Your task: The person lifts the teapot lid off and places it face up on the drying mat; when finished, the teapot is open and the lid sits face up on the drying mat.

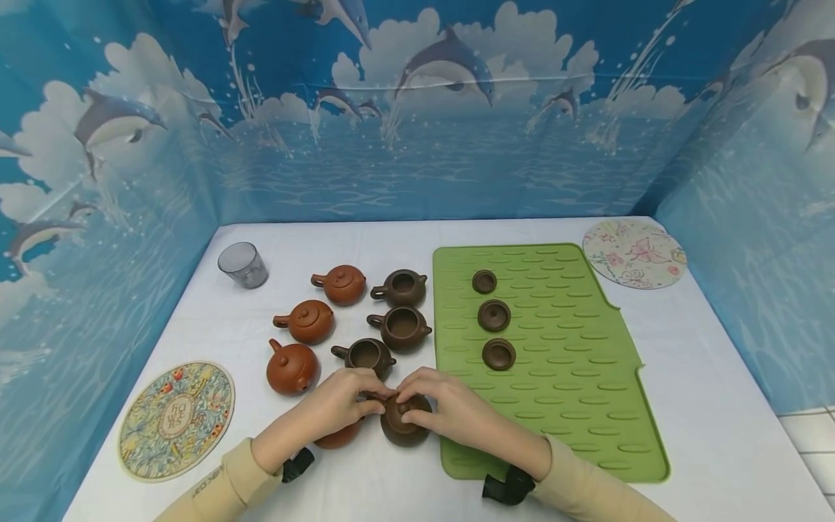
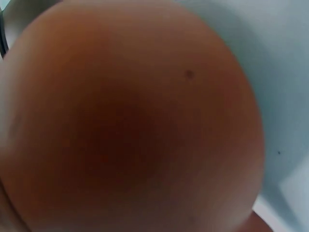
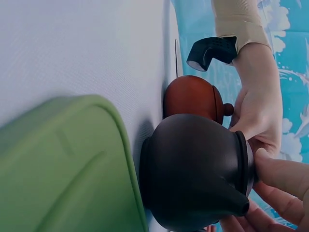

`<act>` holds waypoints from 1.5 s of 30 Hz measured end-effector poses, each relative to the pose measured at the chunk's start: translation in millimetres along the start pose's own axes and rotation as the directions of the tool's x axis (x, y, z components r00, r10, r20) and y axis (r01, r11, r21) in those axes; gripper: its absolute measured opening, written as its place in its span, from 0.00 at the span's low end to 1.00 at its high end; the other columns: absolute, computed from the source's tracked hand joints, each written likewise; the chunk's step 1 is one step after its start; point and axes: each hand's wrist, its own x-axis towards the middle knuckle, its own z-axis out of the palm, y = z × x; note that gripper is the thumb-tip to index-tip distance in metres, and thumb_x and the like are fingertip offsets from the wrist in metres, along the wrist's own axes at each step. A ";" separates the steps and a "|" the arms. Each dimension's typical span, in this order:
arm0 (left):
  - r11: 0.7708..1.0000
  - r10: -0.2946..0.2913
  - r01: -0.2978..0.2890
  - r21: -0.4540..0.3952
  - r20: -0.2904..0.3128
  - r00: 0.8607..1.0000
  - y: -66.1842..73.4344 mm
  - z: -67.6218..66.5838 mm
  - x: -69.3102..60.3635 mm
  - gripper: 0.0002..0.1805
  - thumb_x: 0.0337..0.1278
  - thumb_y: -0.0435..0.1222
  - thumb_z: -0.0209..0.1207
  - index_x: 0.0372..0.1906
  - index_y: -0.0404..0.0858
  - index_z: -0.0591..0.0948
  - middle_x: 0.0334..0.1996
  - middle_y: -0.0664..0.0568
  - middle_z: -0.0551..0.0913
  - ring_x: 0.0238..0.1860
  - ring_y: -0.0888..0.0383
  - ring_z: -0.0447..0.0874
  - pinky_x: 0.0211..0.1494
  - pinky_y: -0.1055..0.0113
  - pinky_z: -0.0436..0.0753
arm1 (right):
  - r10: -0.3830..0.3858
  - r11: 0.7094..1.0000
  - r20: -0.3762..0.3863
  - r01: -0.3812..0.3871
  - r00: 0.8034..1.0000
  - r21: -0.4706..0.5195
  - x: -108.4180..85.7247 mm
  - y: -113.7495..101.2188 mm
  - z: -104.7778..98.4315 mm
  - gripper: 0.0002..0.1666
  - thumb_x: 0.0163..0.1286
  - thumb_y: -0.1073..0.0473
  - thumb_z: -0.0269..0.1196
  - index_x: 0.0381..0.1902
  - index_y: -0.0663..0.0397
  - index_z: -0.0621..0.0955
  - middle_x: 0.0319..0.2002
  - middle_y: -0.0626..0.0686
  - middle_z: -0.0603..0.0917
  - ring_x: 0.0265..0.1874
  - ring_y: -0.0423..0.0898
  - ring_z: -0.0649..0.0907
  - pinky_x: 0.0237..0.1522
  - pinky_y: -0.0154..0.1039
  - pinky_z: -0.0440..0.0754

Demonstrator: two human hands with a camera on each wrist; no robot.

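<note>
In the head view a dark brown teapot stands at the front, with its lid on top. My left hand pinches this teapot at its left side, where the handle is mostly covered by fingers. From the right, my right hand grips the lid with thumb and fingers. The right wrist view shows the dark teapot's round body and spout, with fingertips at its lid. Beneath my left wrist sits a reddish-brown teapot, partly hidden; its body fills the left wrist view.
Three open dark teapots stand behind my hands, beside several reddish-brown teapots. Three dark lids lie on a green mat. A grey glass and round mats lie near the table's edges.
</note>
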 end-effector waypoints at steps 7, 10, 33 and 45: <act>0.999 -0.002 0.002 -0.032 0.007 1.000 -3.2 -0.2 1.8 0.12 0.54 0.33 0.69 0.45 0.40 0.89 0.35 0.57 0.87 0.38 0.66 0.83 0.42 0.73 0.83 | -0.016 0.999 -0.041 0.017 0.999 0.031 -0.2 3.2 0.1 0.08 0.63 0.58 0.70 0.40 0.50 0.87 0.46 0.45 0.86 0.48 0.41 0.84 0.51 0.34 0.83; 0.999 -0.007 0.007 -0.032 0.010 1.000 -3.6 0.1 2.4 0.12 0.54 0.33 0.69 0.45 0.40 0.89 0.34 0.57 0.86 0.38 0.66 0.82 0.41 0.73 0.82 | 0.008 0.996 -0.052 -0.003 0.999 0.089 -1.6 5.8 -0.2 0.07 0.62 0.58 0.71 0.40 0.48 0.87 0.46 0.45 0.86 0.48 0.40 0.84 0.52 0.34 0.83; 0.999 0.004 -0.003 -0.032 0.014 1.000 -5.8 -0.5 1.5 0.13 0.54 0.34 0.69 0.46 0.42 0.89 0.34 0.59 0.85 0.37 0.68 0.80 0.41 0.70 0.82 | 0.458 0.452 0.181 -0.403 0.870 0.796 -55.2 60.4 -49.7 0.13 0.74 0.60 0.56 0.52 0.59 0.79 0.46 0.44 0.84 0.45 0.38 0.85 0.50 0.34 0.84; 1.000 0.006 -0.005 -0.029 0.012 1.000 -7.6 1.9 0.8 0.13 0.54 0.34 0.69 0.46 0.42 0.89 0.34 0.59 0.85 0.36 0.68 0.79 0.41 0.73 0.81 | 0.559 0.508 0.154 -0.484 0.815 0.713 -72.2 66.5 -70.9 0.32 0.77 0.51 0.54 0.65 0.75 0.68 0.56 0.56 0.81 0.47 0.37 0.85 0.52 0.33 0.84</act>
